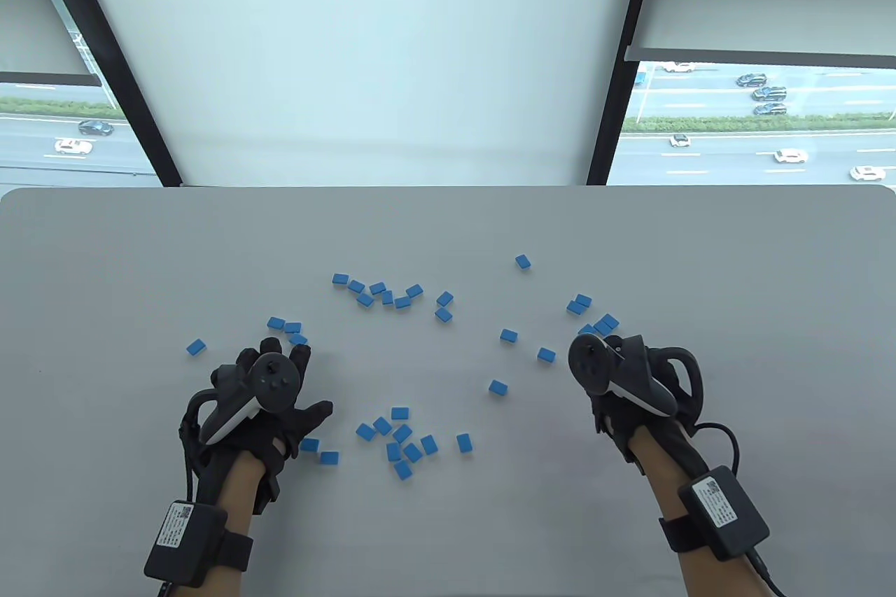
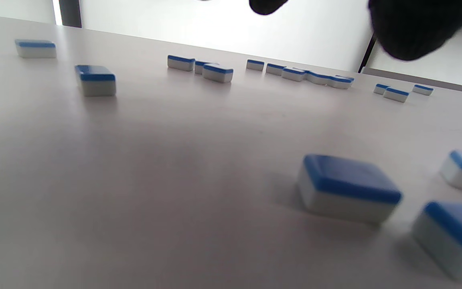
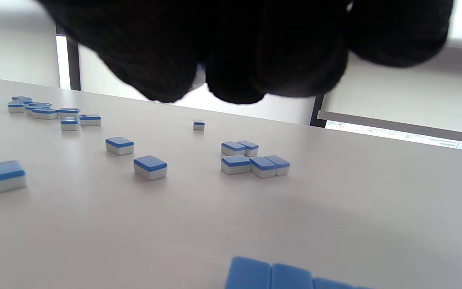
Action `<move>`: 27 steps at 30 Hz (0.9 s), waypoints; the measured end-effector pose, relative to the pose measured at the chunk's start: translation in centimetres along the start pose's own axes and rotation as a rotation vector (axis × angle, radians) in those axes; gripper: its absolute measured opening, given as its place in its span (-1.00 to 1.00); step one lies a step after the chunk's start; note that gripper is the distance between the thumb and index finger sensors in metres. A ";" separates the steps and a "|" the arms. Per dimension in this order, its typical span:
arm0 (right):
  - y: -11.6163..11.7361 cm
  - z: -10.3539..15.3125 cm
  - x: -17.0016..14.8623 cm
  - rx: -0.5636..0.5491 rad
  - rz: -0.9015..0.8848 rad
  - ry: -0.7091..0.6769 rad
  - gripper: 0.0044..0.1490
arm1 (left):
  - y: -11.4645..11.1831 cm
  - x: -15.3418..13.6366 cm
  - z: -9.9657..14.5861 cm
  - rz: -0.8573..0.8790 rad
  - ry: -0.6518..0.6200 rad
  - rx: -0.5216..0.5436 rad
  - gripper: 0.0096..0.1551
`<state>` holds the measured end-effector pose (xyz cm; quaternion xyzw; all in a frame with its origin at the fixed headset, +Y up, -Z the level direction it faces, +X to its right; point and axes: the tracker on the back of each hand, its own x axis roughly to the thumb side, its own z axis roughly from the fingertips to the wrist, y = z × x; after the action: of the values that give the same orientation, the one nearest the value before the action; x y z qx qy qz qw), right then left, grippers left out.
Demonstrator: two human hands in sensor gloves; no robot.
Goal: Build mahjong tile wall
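Note:
Several blue-backed mahjong tiles lie scattered face down on the grey table (image 1: 105,261). One cluster (image 1: 381,292) sits mid-table and another (image 1: 402,443) lies nearer me. My left hand (image 1: 290,373) rests spread and flat, its fingertips touching tiles (image 1: 285,325), and holds nothing. A tile (image 2: 347,188) lies just under that wrist. My right hand (image 1: 609,380) sits just short of a tile group (image 1: 598,325), its fingers hidden under the tracker. In the right wrist view the fingers (image 3: 235,60) hang bunched and curled above the table. A row of tiles (image 3: 271,277) shows at that view's bottom edge.
Single tiles lie apart at the left (image 1: 197,347), at the back (image 1: 523,261) and between the hands (image 1: 498,386). The table's far edge (image 1: 448,189) meets a window wall. Bare surface stretches along the table's left, right and near sides.

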<state>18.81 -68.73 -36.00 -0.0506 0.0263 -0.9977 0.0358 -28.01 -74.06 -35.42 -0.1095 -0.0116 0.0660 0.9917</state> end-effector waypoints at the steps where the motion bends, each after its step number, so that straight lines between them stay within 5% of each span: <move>1: 0.1 0.3 -0.6 -0.005 0.002 0.006 -0.26 | 0.0 0.0 0.0 -0.001 0.001 0.000 0.11; 13: 4.4 1.2 -3.7 0.162 -0.058 0.068 -0.28 | -0.4 -0.1 -0.2 -0.014 0.016 -0.018 0.11; 27: 5.0 1.3 -2.9 0.238 0.011 0.056 -0.29 | -0.5 0.2 -0.2 -0.008 -0.005 -0.018 0.11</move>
<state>22.12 -73.53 -35.30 -0.0178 -0.0910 -0.9946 0.0465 -27.71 -74.53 -35.54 -0.1181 -0.0153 0.0624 0.9909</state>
